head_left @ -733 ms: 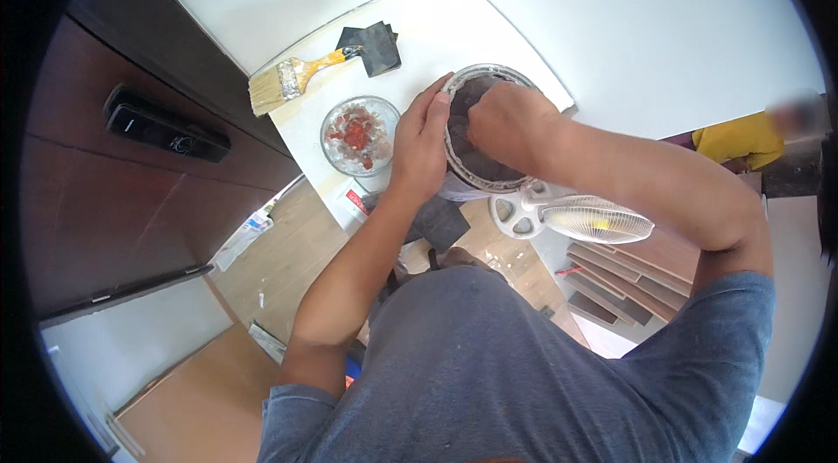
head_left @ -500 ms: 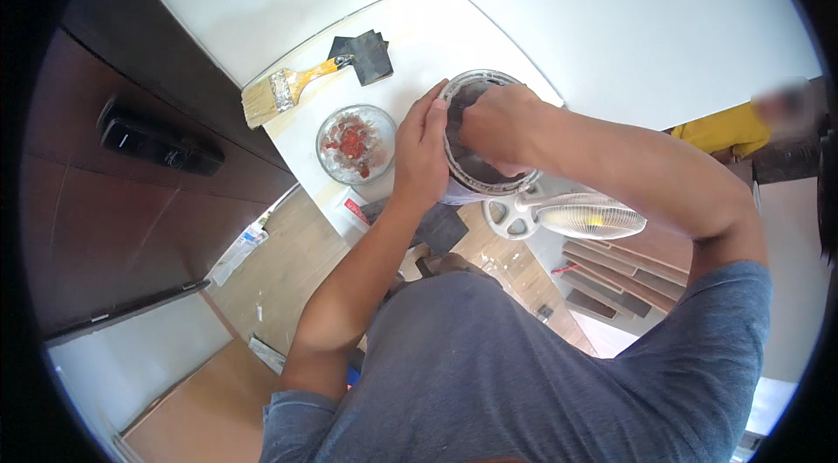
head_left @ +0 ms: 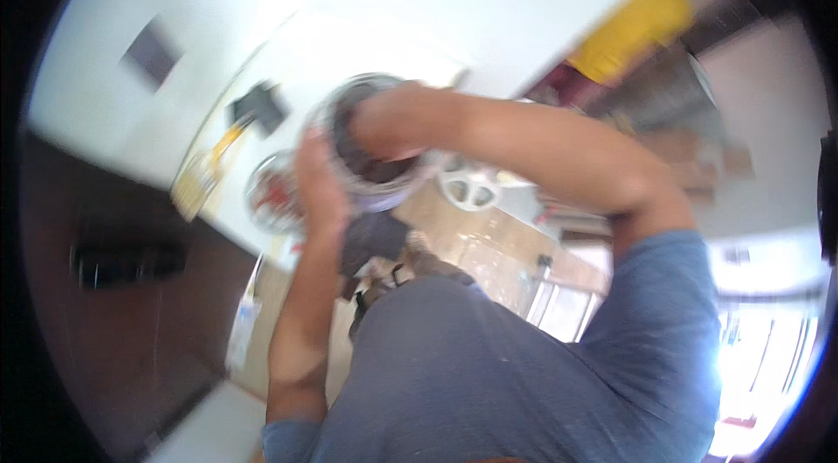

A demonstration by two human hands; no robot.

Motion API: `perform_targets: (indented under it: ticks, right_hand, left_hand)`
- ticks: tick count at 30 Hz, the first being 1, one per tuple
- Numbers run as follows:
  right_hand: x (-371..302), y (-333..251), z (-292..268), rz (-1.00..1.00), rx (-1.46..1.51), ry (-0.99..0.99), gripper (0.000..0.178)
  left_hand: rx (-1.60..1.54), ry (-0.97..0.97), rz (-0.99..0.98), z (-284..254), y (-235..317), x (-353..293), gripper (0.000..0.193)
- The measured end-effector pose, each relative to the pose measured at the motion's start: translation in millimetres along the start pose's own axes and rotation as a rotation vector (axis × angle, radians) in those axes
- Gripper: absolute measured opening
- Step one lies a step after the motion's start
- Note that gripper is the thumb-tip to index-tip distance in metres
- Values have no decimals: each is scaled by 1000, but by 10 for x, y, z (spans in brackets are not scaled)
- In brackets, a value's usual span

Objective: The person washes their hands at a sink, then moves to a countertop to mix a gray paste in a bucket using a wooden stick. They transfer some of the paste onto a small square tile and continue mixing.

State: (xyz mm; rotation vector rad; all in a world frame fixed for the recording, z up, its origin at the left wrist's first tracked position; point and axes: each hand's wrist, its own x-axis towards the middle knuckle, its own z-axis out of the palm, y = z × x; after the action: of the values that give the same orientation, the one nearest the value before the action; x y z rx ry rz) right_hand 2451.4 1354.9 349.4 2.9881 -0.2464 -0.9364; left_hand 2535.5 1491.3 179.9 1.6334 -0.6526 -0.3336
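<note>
A round can [head_left: 384, 201] with a crusted rim and a pale outer side stands tilted in front of me. My left hand [head_left: 321, 184] presses round its left side. Down inside the can's mouth is my right hand [head_left: 393, 120], its fingers hidden by the wall and blurred by motion. Just left of my left hand sits a clear bowl [head_left: 251, 194] holding whitish and red material. Farther left lies a wide paintbrush [head_left: 208, 171] with a yellow handle, its end near several dark flat sheets [head_left: 259, 107].
The white tabletop [head_left: 301, 83] runs up to white walls. A dark door [head_left: 105, 315] with a black lock [head_left: 131, 264] is at left. Beyond my right arm is a person in a yellow top [head_left: 624, 31]. A white wheel-shaped fan base [head_left: 469, 191] is below the can.
The view has swung to the right and blurred, so the table and can sit farther left in it. More of the person in yellow shows. Both hands stay at the can.
</note>
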Motion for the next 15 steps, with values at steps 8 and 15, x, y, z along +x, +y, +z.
perform_targets:
  ticks: [8, 15]
  right_hand:
    - [-404, -70, 74, 198, -56, 311, 20]
    - [-293, -222, 618, 359, 706, 854, 29]
  left_hand:
    - [-397, -196, -197, 14, -240, 331, 69]
    - [-313, -242, -185, -212, -103, 572, 74]
